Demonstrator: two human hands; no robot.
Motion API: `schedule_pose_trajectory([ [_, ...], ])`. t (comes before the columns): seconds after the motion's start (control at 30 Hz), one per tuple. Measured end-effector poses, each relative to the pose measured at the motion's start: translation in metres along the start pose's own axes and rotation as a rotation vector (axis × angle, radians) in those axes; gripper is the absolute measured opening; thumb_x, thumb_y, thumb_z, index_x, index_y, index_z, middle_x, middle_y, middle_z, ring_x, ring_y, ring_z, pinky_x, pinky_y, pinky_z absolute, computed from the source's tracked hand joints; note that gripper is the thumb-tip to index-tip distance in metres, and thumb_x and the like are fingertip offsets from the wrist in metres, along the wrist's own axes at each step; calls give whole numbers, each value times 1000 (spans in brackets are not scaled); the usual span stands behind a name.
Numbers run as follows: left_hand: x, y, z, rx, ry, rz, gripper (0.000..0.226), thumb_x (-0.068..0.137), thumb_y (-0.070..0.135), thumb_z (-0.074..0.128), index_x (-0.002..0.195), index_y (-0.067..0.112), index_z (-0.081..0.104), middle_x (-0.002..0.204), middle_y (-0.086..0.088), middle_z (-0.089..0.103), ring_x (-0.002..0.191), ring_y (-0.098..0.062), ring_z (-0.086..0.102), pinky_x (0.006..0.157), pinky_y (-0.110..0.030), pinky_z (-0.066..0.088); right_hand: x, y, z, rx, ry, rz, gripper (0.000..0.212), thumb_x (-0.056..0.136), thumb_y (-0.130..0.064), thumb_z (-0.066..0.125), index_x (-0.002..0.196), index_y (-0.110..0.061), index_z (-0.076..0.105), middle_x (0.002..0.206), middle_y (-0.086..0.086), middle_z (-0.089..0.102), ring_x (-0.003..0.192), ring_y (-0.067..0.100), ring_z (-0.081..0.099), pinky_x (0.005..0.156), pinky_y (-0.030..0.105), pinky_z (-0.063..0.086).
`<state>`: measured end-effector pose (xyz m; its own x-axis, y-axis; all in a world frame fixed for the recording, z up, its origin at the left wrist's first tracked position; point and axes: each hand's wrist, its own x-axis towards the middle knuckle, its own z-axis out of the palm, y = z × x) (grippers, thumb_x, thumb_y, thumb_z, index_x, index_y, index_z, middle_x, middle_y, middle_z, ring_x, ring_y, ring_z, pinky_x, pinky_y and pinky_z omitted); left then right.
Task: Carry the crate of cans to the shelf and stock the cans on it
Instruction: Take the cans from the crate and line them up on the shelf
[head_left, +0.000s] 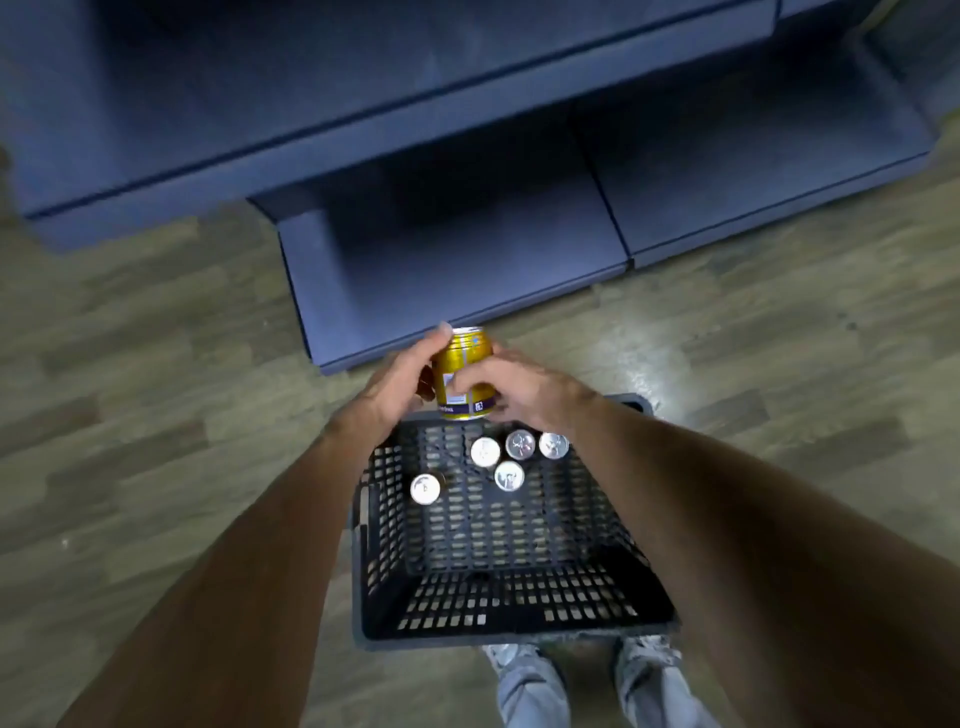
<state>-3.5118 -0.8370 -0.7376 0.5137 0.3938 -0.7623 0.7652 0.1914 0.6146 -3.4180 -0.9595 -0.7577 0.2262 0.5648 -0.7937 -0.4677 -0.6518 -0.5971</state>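
Wood floor, blue shelf (457, 260) at 12 o'clock bare; crate (511, 618) set down, five cans (509, 475) inside, sixth gold can (464, 371) gripped by left hand (397, 387) and right hand (511, 387); stocking judged just begun.

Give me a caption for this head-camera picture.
Both hands hold a gold can above a black crate.

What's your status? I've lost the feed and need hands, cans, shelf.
Left hand and right hand both grip one gold can above the crate. Five cans left inside. Shelf ahead, bare, nothing blocking.
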Motion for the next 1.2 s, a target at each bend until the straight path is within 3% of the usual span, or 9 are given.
schedule_pose_trajectory([
  [0.13,-42,66,-11,-110,58,29,45,91,62,48,86,21,68,85,-1,69,83,-19,59,82,-36,41,-52,-59,-9,296,-78,-22,59,76,-52,63,126,-22,60,122,6,69,115,24,63,92,42,46],
  [0.3,-99,118,-13,-147,122,164,29,93,43,59,82,19,72,76,1,70,75,-19,61,74,-32,46,-103,-117,-14,271,-6,-68,63,77,-75,58,117,-27,68,113,4,74,110,22,68,105,44,46],
  [0.5,-189,197,-44,-173,168,229,28,94,25,53,75,11,68,69,-8,68,66,-24,61,66,-33,49,-209,-209,-10,265,-200,-140,42,83,-49,69,110,-17,66,109,13,73,97,27,71,87,44,58],
  [0.67,-253,312,-90,-137,93,398,30,81,37,51,90,10,60,84,-15,58,73,-24,59,59,-29,52,-296,-329,-11,217,-300,-281,35,94,-39,61,108,-8,65,101,12,74,88,22,73,76,34,60],
  [0.8,-299,399,-118,-106,180,607,70,70,66,62,95,0,60,90,-13,70,83,-28,67,79,-42,55,-333,-421,1,173,-169,-386,87,67,-70,77,124,-6,64,119,19,69,109,34,67,101,50,50],
  [0.93,-314,466,-140,-69,438,804,54,78,66,58,87,13,66,85,1,71,82,-18,67,83,-44,54,-357,-495,5,225,-20,-588,76,76,-76,63,117,-12,67,108,15,73,98,31,71,94,47,54],
  [1.03,-305,493,-138,-87,563,892,32,91,46,60,112,22,61,98,8,66,89,-5,63,80,-24,54,-348,-528,2,264,114,-652,88,64,-77,72,129,-18,62,110,10,74,98,27,73,93,47,56],
  [1.1,-291,501,-135,-11,633,920,40,86,43,70,117,24,52,101,12,59,87,3,56,74,-11,45,-335,-539,-5,246,209,-719,64,77,-66,71,117,-17,69,101,6,76,91,21,74,85,36,58],
  [1.2,-259,498,-139,96,722,966,43,77,48,72,111,29,55,101,8,62,91,-5,60,80,-23,51,-315,-543,-13,180,239,-744,44,84,-61,66,106,-22,70,97,2,76,90,18,71,80,33,56],
])
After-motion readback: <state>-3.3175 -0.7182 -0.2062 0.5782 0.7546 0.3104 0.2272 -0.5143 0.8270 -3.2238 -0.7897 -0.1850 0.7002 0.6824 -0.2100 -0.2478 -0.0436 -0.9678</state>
